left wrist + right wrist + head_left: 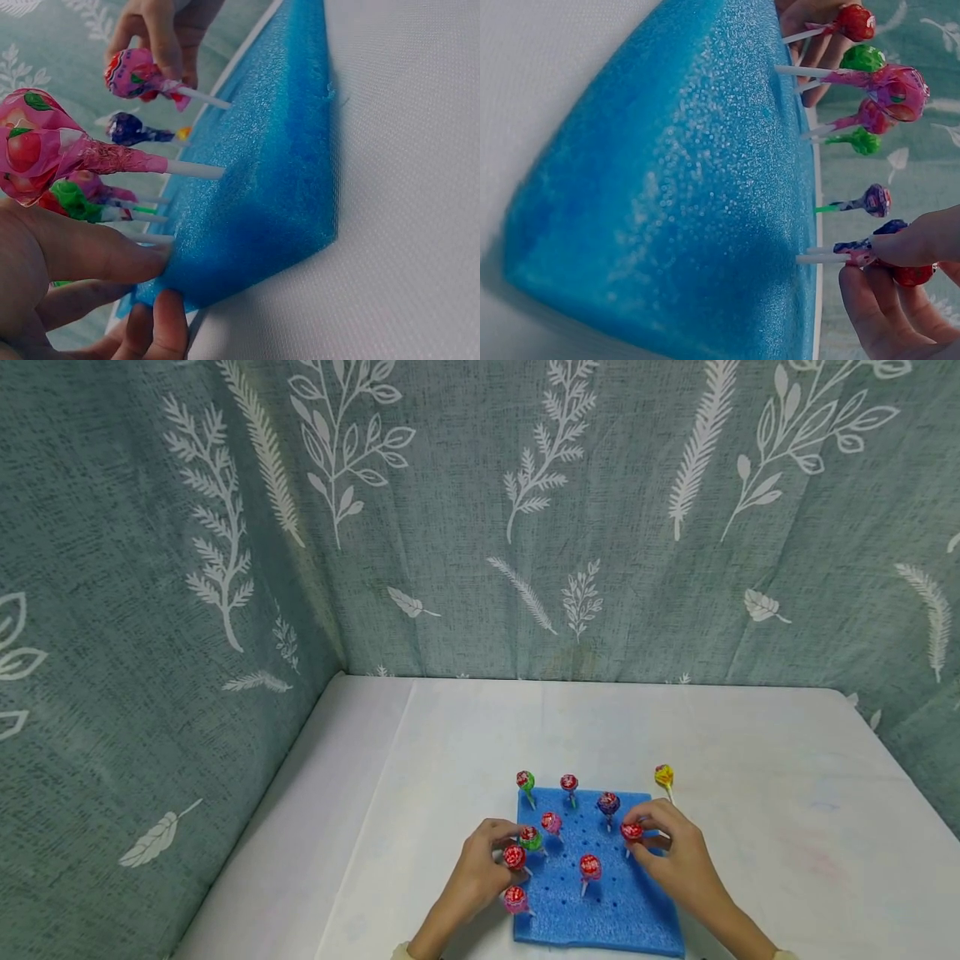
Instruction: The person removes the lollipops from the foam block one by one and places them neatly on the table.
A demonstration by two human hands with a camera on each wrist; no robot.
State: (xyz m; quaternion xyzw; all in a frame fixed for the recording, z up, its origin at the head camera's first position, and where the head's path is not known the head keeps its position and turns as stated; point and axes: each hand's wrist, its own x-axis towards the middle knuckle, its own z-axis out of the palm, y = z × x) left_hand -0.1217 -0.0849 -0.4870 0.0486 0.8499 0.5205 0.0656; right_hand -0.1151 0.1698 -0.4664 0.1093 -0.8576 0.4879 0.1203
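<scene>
A blue foam block (562,927) with rows of small holes bears several wrapped lollipops, sticks down. At its left edge, my left hand (480,864) has its thumb and bent fingers (169,322) about the foam's edge, close round a red lollipop (514,857). A green-and-red lollipop (530,837) stands beside those fingertips. My right hand (678,852) pinches a red lollipop (632,832) near the right edge. In the right wrist view, this lollipop's white stick (817,259) reaches the foam; whether it sits in a hole is unclear. A dark blue lollipop (608,803) stands close by.
A yellow lollipop (663,776) is past the far right corner; the lower end of its stick is hard to make out. Pink lollipops (590,867) stand among the others on the foam. The white table (450,743) meets a green leaf-patterned curtain (465,568) at the back and left.
</scene>
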